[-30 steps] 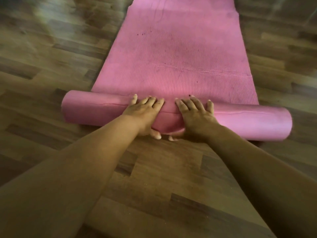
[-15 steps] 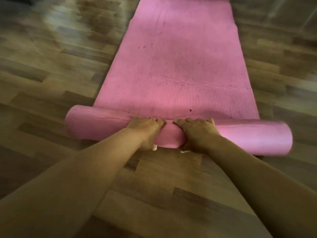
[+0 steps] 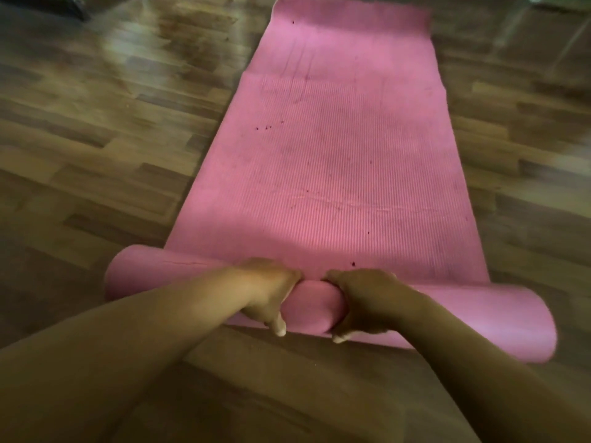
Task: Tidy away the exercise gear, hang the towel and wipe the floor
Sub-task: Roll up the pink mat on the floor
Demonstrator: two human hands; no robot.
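A pink exercise mat (image 3: 339, 161) lies on the wooden floor, stretching away from me, with its near end wound into a thick roll (image 3: 463, 318). My left hand (image 3: 268, 292) and my right hand (image 3: 361, 302) grip the middle of the roll side by side. Their fingers curl over its far side and the thumbs sit at its near side. The fingertips are hidden behind the roll. The mat's flat far end reaches the top of the view.
Brown wood-plank floor (image 3: 96, 148) spreads on both sides of the mat and in front of the roll. A dark object (image 3: 57, 4) sits at the top left corner. No towel is in view.
Both hands went from flat on top of the roll to curled around it, and the roll turned forward along the mat. More of the mat's far end has come into view.
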